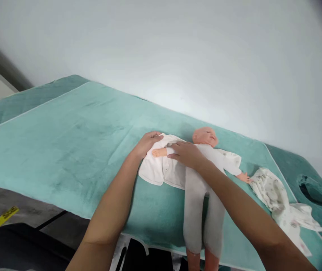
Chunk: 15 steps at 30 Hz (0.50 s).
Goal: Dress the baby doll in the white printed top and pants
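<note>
A baby doll (193,210) with a white cloth body lies on its back, its head toward the wall. Under its upper body is a white baby jacket (152,171), spread open, with one part showing beyond each shoulder. My left hand (147,145) pinches the jacket's upper edge on the left, thumb on top. My right hand (187,153) reaches across the doll's chest, its fingers around the doll's arm on the left side. That arm's small plastic hand (158,152) lies over the jacket. Part of the arm is hidden by my right fingers.
A green sheet (73,150) covers the padded table. Crumpled printed baby clothes (276,195) lie to the right of the doll, near a face hole (316,192) in the table. A white wall (161,56) stands along the far edge. The doll's feet extend to the near edge.
</note>
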Motion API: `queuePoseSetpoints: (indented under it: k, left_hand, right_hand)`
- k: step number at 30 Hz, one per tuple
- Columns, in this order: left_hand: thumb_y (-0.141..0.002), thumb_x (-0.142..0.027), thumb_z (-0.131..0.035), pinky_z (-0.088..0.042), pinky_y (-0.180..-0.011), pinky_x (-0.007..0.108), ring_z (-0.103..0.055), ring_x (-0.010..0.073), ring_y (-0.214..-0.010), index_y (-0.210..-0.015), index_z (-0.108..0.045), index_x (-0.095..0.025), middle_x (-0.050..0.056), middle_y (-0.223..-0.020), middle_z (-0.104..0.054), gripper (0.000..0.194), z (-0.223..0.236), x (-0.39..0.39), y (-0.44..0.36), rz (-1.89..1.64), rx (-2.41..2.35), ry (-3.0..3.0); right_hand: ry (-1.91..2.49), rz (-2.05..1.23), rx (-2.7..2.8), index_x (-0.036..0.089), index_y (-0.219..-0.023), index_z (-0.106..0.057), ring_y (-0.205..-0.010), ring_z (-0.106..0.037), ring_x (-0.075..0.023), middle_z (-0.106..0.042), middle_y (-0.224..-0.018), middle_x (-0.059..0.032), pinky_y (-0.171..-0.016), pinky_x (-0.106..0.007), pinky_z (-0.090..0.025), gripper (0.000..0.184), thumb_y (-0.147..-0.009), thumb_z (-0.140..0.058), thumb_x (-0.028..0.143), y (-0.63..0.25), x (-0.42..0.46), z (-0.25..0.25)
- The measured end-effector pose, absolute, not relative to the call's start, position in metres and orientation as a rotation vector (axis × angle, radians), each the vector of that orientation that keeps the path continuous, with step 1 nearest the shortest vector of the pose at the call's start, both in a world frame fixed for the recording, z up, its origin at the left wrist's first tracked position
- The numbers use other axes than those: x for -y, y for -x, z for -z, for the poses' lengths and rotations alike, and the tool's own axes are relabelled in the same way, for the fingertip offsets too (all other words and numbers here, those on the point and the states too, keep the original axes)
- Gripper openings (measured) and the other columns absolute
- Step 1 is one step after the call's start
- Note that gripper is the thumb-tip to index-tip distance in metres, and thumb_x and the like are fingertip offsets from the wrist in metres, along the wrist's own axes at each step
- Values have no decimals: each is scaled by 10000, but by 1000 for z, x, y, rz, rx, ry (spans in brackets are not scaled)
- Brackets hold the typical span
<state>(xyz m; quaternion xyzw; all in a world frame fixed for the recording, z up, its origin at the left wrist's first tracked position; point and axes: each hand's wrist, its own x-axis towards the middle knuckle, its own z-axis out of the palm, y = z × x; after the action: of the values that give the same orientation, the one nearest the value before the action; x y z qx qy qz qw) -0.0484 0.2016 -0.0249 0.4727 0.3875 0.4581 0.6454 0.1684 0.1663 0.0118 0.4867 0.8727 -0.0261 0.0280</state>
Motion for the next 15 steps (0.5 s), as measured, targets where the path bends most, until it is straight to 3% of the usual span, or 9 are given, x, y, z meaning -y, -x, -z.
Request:
queuePoseSetpoints:
  k: [4, 11, 15]
  left_hand:
    - [-683, -373, -839, -493, -668, 271, -622, 149, -717, -881, -684, -156, 32, -826, -675, 332, 17, -193, 57, -1115, -751, -848]
    - [-792, -396, -753, -488, -735, 290, -639, 168, -781, -920, -702, -188, 49, -921, -700, 249, 23, -172, 40, -1104, -619, -970]
    - [-808, -381, -741, -454, -858, 293, -628, 203, -948, -908, -742, -182, 66, -958, -705, 223, 29, -158, 9, -1049, -623, -1149]
  right_hand:
    - [-1724, 16, -2526, 216, -1174, -625, -1006, -617, -268, -678, -1112, -113, -875, -382, -431, 450, -1021, -373, 556, -162, -157, -30]
    - [-1770, 4, -2491, 217, -1204, -628, -1040, -625, -292, -699, -1104, -130, -898, -421, -430, 488, -1008, -361, 577, -147, -164, -10]
    - [-1792, -2, -2518, 170, -1225, -625, -1069, -622, -302, -686, -1138, -158, -927, -424, -421, 380, -999, -416, 392, -153, -169, 8]
